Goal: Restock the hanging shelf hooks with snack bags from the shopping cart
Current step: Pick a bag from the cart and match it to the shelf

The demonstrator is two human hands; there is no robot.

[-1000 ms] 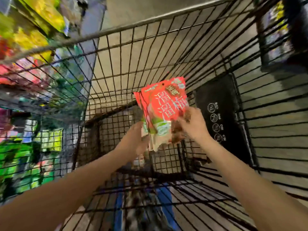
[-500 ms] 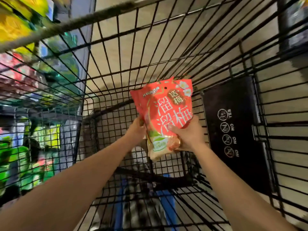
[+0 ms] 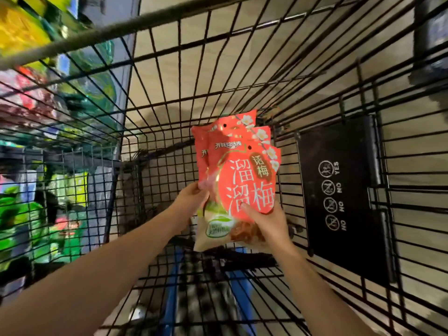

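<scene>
At frame centre, over the cart (image 3: 155, 98), the left hand (image 3: 191, 200) and right hand (image 3: 264, 221) both grip fanned red bags (image 3: 242, 175).

The snack bags (image 3: 238, 180) are inside the cart (image 3: 101, 36) — shelves (image 3: 26, 110) beyond its left wall, a sign panel (image 3: 339, 197) on its right.

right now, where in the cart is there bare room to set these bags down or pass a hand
Bare mesh lies left of the snack bags, out to the cart wall, and above them to the rim. The black sign panel sits close on their right. Left hand and right hand grip the bags. Shelf packets crowd beyond that wall.
</scene>
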